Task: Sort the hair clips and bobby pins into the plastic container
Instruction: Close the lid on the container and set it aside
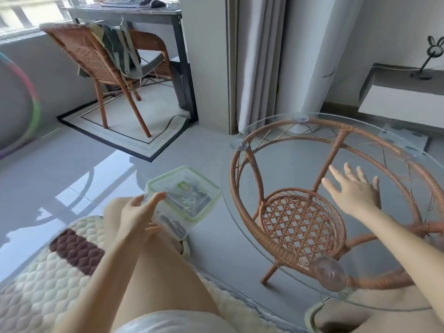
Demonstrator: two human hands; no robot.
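The plastic container (pixel 185 195) is a clear box with a pale green rim, lid on, held up off the floor just left of the round glass table (pixel 240 236). Through the lid you can make out dark clips and something with a flower shape inside, too blurry to count. The left hand (pixel 137 217) has it by the near corner, fingers curled around the edge with the thumb on top, so a proper grip on the box. The right hand (pixel 353 191) is over the glass tabletop, fingers spread wide and holding nothing; can't tell if the palm actually touches the glass. The table has a rattan frame (pixel 249 179) with a woven basket shelf (pixel 300 219) underneath. Further back there's a wicker chair (pixel 96 58) at a grey desk (pixel 149 15).
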